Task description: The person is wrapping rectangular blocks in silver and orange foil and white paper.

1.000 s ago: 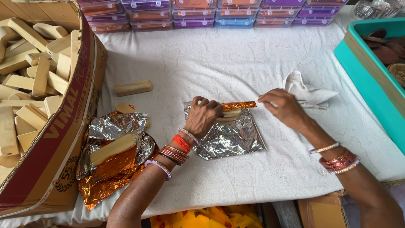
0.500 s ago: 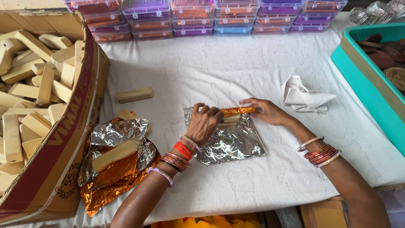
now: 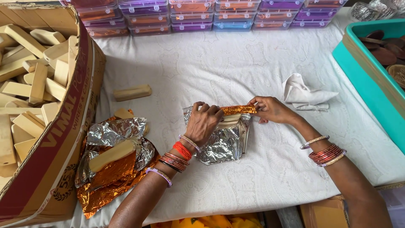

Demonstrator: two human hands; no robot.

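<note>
**A:** What lies around the work?

**B:** At the left edge a big cardboard box [image 3: 63, 139] stands full of pale wooden blocks [image 3: 38, 84]. One loose wooden block [image 3: 132, 92] lies on the white cloth-covered table [image 3: 219, 63] just beside the box. Nearer the person, a crumpled heap of orange and silver foil sheets [image 3: 114, 169] carries another wooden block [image 3: 112, 155], with the end of one more poking out behind it. Along the far edge runs a row of clear plastic boxes with purple and blue lids [image 3: 211, 19]. A folded white cloth [image 3: 306, 93] sits to the right, and a teal tray [image 3: 371, 84] holding dark round pieces reaches in from the right edge.

**A:** Does anything block the hands?

**B:** No; the foil heap lies near the left forearm but apart from it.

**A:** And the piece being handled?

**B:** A silver foil sheet [image 3: 223, 143] lies in the middle of the table, its far edge rolled over a wooden block [image 3: 230, 119] so the orange side shows as a strip [image 3: 238, 109]. The left hand [image 3: 204, 122] is curled over the roll's left part, fingers pressing it down. The right hand [image 3: 272, 110] pinches the strip's right end with its fingertips.
</note>
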